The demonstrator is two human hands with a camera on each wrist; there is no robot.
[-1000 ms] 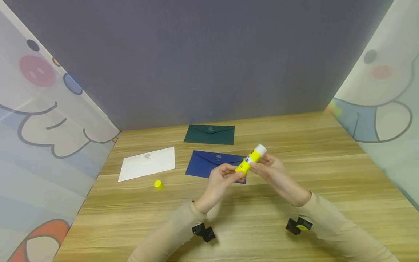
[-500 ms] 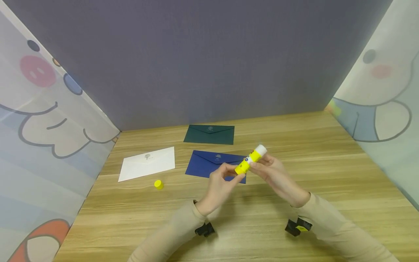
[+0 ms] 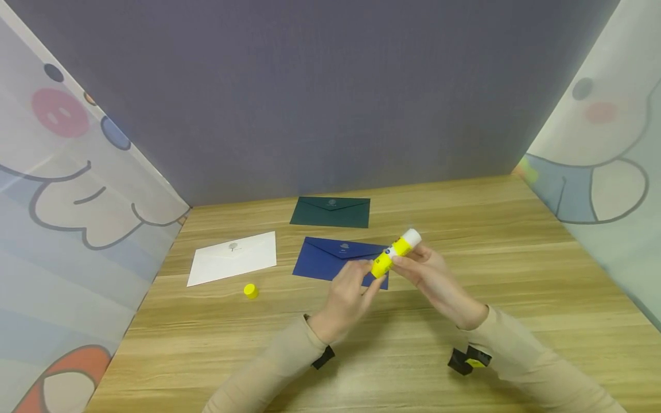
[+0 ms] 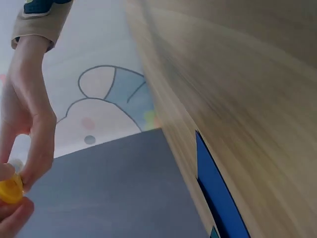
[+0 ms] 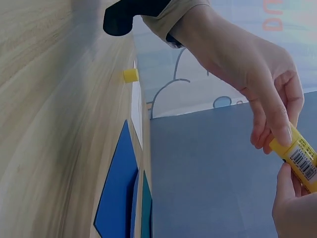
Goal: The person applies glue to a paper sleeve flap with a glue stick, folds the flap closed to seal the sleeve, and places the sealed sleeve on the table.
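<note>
A yellow glue stick [image 3: 391, 258] with a white upper end is held tilted above the table, its white end up and to the right. My right hand [image 3: 431, 281] grips its barrel, thumb on the near side. At the lower end, the fingertips and thumb of my left hand [image 3: 343, 298] pinch the yellow base. In the right wrist view a barcode label shows on the glue stick [image 5: 303, 161]. Beneath the hands lies a blue envelope [image 3: 320, 258], partly covered by them. The yellow cap [image 3: 251, 291] stands apart on the table to the left.
A white envelope [image 3: 232, 261] lies at the left, behind the cap. Farther back is a dark green envelope [image 3: 330, 213]. The wooden table [image 3: 516, 258] ends at a grey panel [image 3: 330, 97] behind, with cartoon-printed panels on both sides.
My left hand has turned at the glue stick's base, its fingers shifting from below to over the end. The right hand and glue stick have stayed almost in place.
</note>
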